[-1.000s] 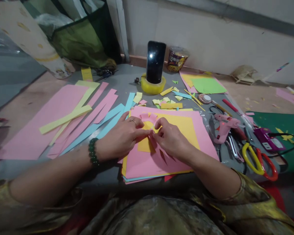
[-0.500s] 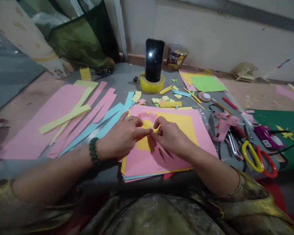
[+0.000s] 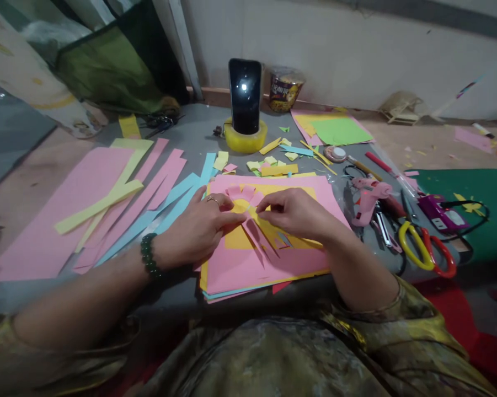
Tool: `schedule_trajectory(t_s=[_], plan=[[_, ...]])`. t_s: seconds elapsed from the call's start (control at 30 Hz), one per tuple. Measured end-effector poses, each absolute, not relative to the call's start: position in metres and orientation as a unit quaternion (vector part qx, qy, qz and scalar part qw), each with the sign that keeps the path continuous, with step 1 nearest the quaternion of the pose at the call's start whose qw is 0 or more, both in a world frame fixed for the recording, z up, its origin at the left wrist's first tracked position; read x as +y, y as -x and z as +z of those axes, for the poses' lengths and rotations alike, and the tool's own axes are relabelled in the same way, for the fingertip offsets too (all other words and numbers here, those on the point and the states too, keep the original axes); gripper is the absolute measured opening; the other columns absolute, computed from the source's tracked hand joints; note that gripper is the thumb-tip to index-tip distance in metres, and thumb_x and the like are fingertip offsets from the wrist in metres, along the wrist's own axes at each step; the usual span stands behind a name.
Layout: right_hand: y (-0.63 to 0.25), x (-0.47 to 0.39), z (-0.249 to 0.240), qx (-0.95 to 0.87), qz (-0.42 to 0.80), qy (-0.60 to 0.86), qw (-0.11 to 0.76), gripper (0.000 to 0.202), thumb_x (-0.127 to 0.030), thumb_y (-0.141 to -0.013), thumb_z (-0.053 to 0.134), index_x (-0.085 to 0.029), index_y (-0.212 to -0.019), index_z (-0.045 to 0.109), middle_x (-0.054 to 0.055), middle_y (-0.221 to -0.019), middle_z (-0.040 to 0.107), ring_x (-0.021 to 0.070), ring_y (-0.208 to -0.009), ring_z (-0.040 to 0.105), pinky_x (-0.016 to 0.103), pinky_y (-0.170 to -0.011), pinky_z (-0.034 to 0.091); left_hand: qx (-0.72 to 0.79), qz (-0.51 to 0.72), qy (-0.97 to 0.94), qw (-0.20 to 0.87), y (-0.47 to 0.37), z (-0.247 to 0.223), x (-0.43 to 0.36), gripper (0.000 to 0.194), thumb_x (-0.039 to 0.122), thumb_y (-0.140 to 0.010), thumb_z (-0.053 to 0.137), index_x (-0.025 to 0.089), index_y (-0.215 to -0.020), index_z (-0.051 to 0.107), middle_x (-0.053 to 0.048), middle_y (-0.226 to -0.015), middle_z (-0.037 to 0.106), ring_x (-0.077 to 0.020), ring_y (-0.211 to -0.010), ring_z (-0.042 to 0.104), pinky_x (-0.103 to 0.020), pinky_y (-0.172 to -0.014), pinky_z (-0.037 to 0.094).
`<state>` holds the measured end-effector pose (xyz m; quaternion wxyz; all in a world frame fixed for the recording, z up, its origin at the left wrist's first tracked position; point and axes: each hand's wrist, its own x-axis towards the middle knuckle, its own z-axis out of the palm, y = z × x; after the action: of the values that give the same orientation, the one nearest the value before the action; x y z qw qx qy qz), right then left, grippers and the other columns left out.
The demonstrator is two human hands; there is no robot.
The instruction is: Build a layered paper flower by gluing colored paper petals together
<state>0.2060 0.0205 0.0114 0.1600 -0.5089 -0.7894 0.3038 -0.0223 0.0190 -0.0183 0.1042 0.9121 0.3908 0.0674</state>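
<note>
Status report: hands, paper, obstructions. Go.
Left hand at pink petal-like strips; right hand close by, grip unclear. Strips fanned over yellow sheet, partly covered by hands. Glue gun and scissors off right, outside the work.

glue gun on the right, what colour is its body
The glue gun is pink, seen in the head view.

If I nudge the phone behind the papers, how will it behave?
The phone would probably tip fairly easily, since it stands tall on end in the yellow tape roll. It looks glossy, so it may be slippery to grip.
</note>
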Motion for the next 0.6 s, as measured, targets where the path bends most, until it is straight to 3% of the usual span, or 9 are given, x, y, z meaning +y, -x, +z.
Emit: schedule_trajectory(t_s=[0.17,0.43,0.6], plan=[[-0.2024,0.0189,0.0116,-0.838,0.246,0.481,0.081,0.028,-0.011,-0.087,0.059,-0.023,-0.097,0.083,0.006,-0.099,0.081,0.0221,-0.088,0.07,0.03,-0.074,0.043,0.399,0.065,-0.908,0.112,0.0222,-0.0148,0.0178,0.043,0.024,-0.099,0.037,0.033,-0.114,0.076,-0.009,-0.114,0.07,-0.0255,-0.108,0.063,-0.058,-0.11,0.033],[-0.2006,0.0202,0.008,-0.855,0.2,0.47,0.092,0.034,-0.012,-0.086,0.057,-0.027,-0.104,0.082,0.005,-0.102,0.081,0.0226,-0.091,0.07,0.03,-0.076,0.044,0.398,0.074,-0.908,0.105,0.0205,-0.0147,0.0184,0.047,0.017,-0.094,0.037,0.031,-0.121,0.073,-0.008,-0.107,0.072,-0.0259,-0.104,0.066,-0.059,-0.108,0.035],[-0.1985,0.018,0.0084,-0.863,0.191,0.463,0.068,0.028,-0.014,-0.09,0.054,-0.025,-0.099,0.079,0.005,-0.095,0.079,0.0198,-0.083,0.066,0.028,-0.068,0.037,0.416,0.058,-0.9,0.116,0.0192,-0.012,0.0179,0.044,0.016,-0.091,0.039,0.027,-0.119,0.071,-0.009,-0.109,0.072,-0.0275,-0.105,0.066,-0.061,-0.11,0.033]])
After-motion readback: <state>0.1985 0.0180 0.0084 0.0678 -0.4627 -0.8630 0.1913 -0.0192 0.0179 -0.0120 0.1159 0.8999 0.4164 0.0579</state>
